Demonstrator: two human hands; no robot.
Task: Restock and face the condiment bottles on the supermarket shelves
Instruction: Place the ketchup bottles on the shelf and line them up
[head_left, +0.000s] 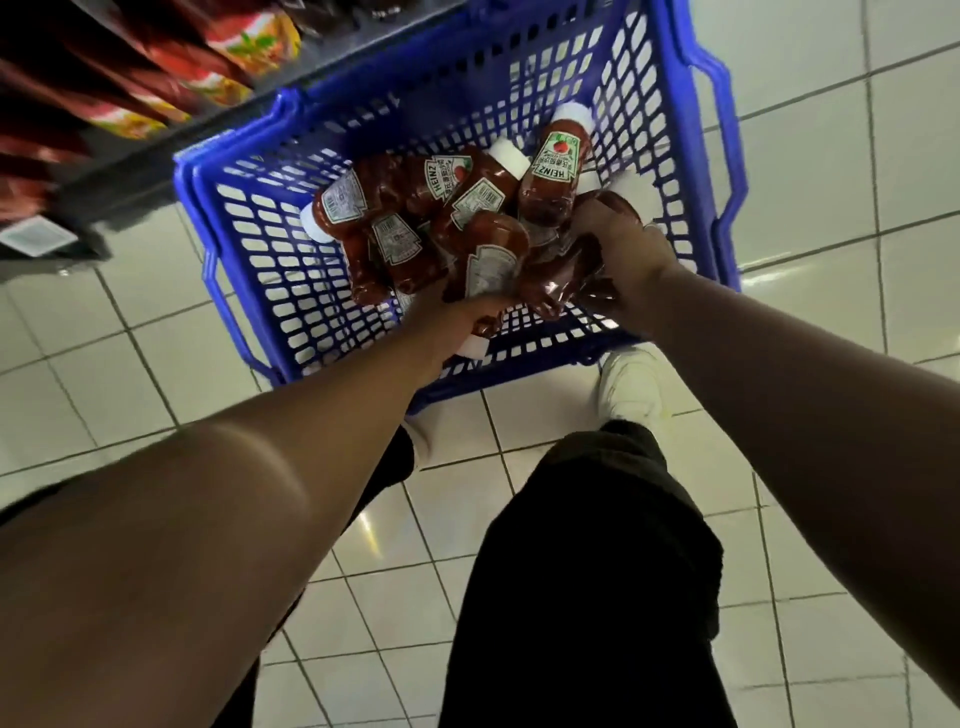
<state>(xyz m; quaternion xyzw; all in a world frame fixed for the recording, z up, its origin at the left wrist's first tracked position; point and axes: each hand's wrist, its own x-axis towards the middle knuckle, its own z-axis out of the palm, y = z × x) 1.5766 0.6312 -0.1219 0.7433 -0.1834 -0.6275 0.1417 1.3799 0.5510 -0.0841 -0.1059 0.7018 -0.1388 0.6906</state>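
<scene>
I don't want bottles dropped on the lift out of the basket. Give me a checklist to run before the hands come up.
1. Left hand grips a ketchup bottle near its cap end: ok.
2. Right hand closed round another bottle: ok, though its fingers are partly hidden.
3. Held bottles free of the pile: not ok; loose bottles lie against and across them.
4. Caps closed: cannot tell; white caps show, seals too small to judge.
5. Blue basket steady on the floor: ok; it sits flat on the tiles.
6. Shelf space ready: cannot tell; only a shelf edge with packets shows.
</scene>
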